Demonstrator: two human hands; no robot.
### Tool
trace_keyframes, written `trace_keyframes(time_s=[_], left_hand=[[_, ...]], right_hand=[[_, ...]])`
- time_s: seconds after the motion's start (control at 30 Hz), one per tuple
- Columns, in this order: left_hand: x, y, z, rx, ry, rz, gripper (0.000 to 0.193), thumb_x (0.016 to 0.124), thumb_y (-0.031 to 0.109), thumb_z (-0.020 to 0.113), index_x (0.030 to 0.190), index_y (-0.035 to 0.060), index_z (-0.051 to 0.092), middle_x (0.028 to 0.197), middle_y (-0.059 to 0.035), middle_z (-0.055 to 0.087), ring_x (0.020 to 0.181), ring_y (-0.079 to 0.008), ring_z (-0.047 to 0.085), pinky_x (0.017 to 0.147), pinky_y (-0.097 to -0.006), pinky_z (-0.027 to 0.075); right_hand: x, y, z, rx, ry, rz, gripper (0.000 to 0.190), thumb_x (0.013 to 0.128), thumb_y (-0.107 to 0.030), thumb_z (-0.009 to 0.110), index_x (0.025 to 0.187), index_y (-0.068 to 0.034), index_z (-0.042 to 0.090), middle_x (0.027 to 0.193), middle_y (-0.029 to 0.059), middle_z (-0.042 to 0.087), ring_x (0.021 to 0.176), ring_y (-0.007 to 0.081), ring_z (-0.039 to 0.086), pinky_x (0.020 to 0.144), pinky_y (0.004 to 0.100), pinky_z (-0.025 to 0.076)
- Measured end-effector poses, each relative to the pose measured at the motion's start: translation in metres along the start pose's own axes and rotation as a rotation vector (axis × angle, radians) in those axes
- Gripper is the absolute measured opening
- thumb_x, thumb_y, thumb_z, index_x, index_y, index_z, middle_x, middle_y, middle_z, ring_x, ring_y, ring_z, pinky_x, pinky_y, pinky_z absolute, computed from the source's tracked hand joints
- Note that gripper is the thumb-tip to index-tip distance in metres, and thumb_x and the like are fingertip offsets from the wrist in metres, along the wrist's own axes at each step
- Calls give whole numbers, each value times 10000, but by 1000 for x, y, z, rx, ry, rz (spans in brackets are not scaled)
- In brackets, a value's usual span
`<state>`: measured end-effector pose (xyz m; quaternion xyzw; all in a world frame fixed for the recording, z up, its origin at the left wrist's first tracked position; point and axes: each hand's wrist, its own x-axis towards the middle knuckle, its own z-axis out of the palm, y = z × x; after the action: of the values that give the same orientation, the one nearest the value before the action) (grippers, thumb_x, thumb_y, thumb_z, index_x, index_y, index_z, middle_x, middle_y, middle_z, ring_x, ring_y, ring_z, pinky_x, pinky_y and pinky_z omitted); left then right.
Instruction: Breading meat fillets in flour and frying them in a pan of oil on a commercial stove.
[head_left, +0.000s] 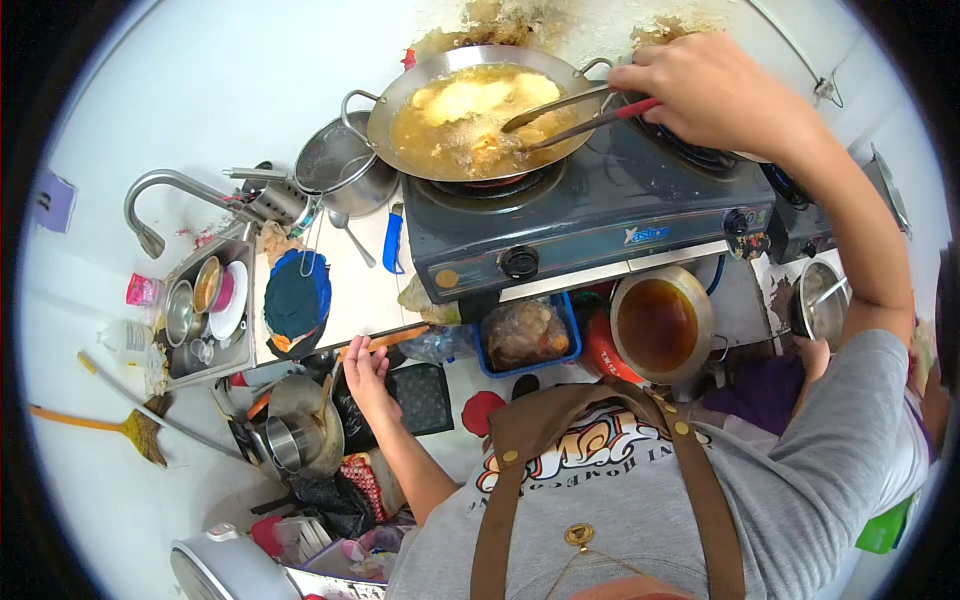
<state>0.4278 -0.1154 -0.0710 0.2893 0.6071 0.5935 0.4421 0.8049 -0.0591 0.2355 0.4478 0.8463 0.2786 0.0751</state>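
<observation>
My right hand (705, 94) grips metal tongs (577, 111) with a red part on one arm. The tongs' tips reach into bubbling oil in a wide metal wok (382, 127), around a piece of frying food (491, 142); whether they pinch it I cannot tell. Larger pale yellow pieces (480, 97) float towards the back. The wok rests on the left burner of a dark gas stove (577, 217). My left hand (367, 375) is held palm up with its fingers apart near the counter's front edge, holding nothing.
Left of the stove are a deep metal pot (349, 165), a spoon (352, 240), a blue-handled knife (392, 240) and dark cloths (296, 296). A sink (251, 330) holds dishes. Below are a pan of brown liquid (658, 322) and a blue bin (517, 367). Another person's hand (814, 356) holds a pot (821, 292).
</observation>
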Motion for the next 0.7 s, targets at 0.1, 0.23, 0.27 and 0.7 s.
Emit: trace_keyframes(time_s=[0.1, 0.23, 0.27, 0.7], left_hand=[[-1, 3, 2, -31, 1, -4, 327, 902, 199, 455, 1189, 44, 459, 1128, -67, 547, 848, -109, 561, 755, -241, 425], [-2, 2, -3, -28, 21, -4, 324, 902, 196, 454, 1190, 47, 460, 1123, -63, 551, 843, -109, 562, 755, -241, 425], [-2, 2, -4, -25, 25, -2, 322, 903, 194, 451, 1191, 49, 461, 1126, -66, 549, 842, -110, 562, 755, -242, 426], [-1, 2, -11, -31, 37, 1, 323, 899, 200, 465, 1188, 54, 463, 1109, -61, 554, 845, -111, 567, 746, -250, 432]], right_hand=[[18, -10, 25, -16, -64, 27, 362, 706, -153, 643, 1059, -103, 579, 811, 90, 609, 726, 268, 607, 624, 354, 475], [24, -13, 32, -13, -21, 31, 366, 701, -153, 648, 1058, -112, 580, 798, 86, 605, 729, 265, 606, 625, 357, 471], [23, -11, 26, -12, -20, 28, 366, 701, -153, 648, 1058, -112, 580, 798, 86, 605, 729, 265, 606, 625, 357, 471], [44, -5, 14, 59, 51, 46, 326, 693, -145, 649, 1015, -124, 605, 786, 92, 615, 730, 265, 605, 634, 379, 460]])
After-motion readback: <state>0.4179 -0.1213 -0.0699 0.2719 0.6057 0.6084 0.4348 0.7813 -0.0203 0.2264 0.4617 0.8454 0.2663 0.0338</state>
